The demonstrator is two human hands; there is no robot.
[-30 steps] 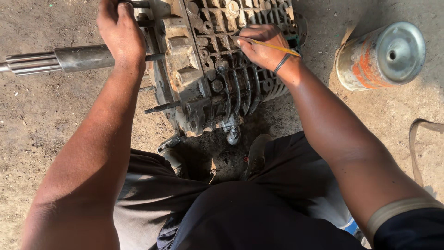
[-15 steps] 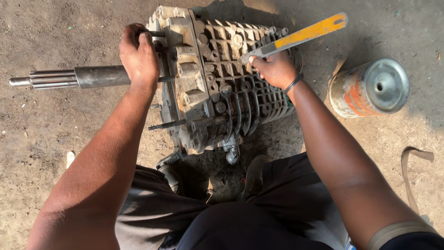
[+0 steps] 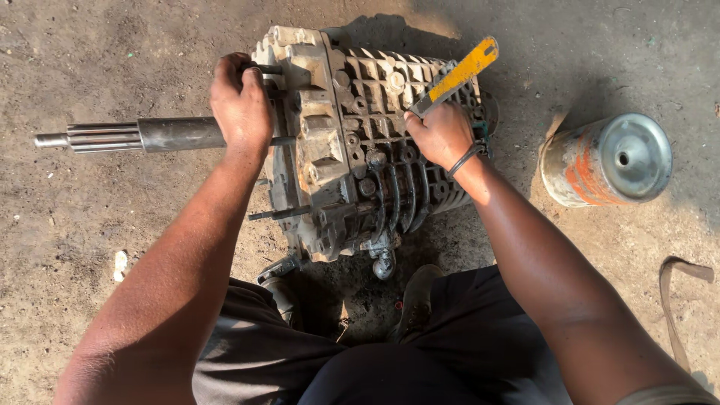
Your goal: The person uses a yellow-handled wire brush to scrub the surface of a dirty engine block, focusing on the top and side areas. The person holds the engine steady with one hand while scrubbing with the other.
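Two hands on gearbox (image 3: 352, 142), left hand (image 3: 240, 105) gripping shaft (image 3: 157, 135), right hand (image 3: 441, 135) fingers clenching yellow-handled tool (image 3: 459, 73), tin (image 3: 604, 160) nearby

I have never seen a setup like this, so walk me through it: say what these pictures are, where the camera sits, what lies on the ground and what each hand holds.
There is no machine doing the work here. A person wears a camera on the head, so the single view looks down over their own arms and lap to the ground.

In front of them, on the dusty concrete floor, lies a big ribbed metal gearbox, grimy and on its side. A long steel shaft sticks out of it toward the picture's left.

The left hand wraps around the gearbox end where the shaft comes out. The right hand rests on the ribbed casing and has its grip closed on a flat yellow-handled tool, which points up and away.

To the right, apart from the gearbox, a rusty orange metal can lies on its side. A strap lies near the picture's right edge.
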